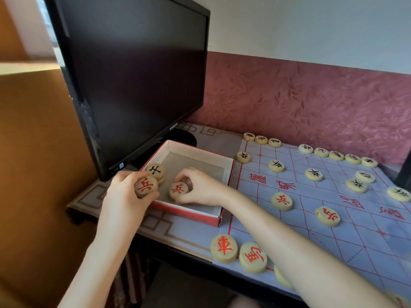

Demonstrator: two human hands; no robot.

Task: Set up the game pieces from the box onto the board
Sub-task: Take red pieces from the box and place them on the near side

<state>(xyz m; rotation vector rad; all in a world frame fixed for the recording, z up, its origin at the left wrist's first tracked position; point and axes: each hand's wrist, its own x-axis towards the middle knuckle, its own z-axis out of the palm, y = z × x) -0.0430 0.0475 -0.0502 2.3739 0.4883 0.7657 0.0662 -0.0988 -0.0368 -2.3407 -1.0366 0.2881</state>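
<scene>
A red-sided cardboard box [224,174] sits left of the pale blue game board [333,230]. My left hand [124,196] grips a round wooden piece with a red character [145,186] at the box's near left corner. My right hand [200,188] reaches into the box and pinches another red-character piece [178,190]. A piece with a black character [155,171] lies in the box behind them. Several black-character pieces [276,166] stand on the board's far half. Red-character pieces [281,201] stand on its near half.
A dark monitor [133,74] stands just behind the box, its stand close to the box's back wall. A dark red wall [311,103] runs behind the board. The desk's front edge [178,247] lies below the box. A dark object [405,172] stands at the far right.
</scene>
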